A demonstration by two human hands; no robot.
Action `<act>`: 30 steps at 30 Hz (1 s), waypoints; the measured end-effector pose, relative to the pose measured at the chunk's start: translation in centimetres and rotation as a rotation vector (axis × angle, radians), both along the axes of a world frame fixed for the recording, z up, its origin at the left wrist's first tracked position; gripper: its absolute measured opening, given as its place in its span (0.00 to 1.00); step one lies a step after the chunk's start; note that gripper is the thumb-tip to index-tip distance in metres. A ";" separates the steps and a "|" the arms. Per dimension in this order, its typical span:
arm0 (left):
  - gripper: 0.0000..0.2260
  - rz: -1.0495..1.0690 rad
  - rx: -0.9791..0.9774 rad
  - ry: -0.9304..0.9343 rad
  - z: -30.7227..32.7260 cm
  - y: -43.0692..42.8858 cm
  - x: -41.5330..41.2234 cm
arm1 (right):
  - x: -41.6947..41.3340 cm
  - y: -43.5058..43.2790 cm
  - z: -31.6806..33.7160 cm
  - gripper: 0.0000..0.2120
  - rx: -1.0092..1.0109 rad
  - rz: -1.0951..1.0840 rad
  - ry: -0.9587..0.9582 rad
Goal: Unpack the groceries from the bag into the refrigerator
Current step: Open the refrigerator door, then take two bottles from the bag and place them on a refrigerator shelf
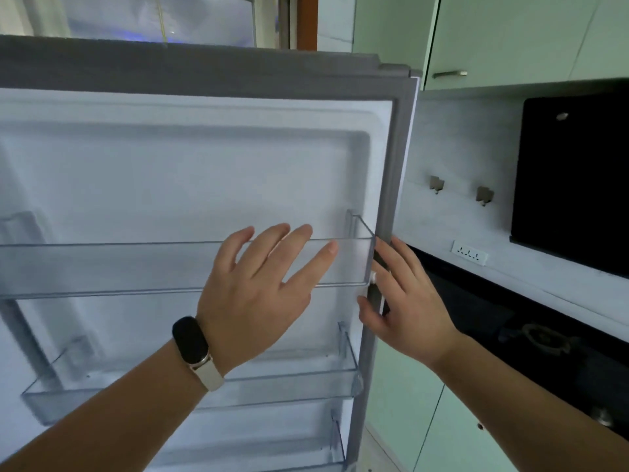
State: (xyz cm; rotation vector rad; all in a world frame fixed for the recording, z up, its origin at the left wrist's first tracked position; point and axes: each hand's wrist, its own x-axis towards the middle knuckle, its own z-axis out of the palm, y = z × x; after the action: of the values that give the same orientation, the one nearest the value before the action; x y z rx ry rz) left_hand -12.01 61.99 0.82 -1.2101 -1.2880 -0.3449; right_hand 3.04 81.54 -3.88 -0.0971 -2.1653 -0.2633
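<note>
The inner side of the open refrigerator door [190, 172] fills the left and middle of the view, white with a grey seal. Three clear door shelves hang on it; the top shelf [136, 267] holds nothing, and the lower shelf [306, 383] looks bare too. My left hand [258, 294], a black band on its wrist, hovers with spread fingers in front of the top shelf. My right hand [405, 301] rests with straight fingers on the door's right edge, thumb on the inner side. No bag and no groceries show in view.
Pale green cabinets [510, 39] stand above and below on the right. A black range hood [571, 178], two wall hooks [436, 184], a white socket strip [469, 257] and a dark hob with a gas burner [544, 338] lie right of the door.
</note>
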 end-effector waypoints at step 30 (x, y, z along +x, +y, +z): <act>0.18 0.119 -0.134 -0.069 -0.4 7.5 -6.6 | -9.8 7.7 -1.1 0.20 -0.128 -0.156 -0.147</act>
State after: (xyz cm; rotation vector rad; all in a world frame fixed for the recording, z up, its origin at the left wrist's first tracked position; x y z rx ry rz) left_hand -18.58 69.52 0.44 -1.2354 -1.4549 -0.2182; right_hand -6.77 89.20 -4.99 -0.3294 -2.3239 -0.2264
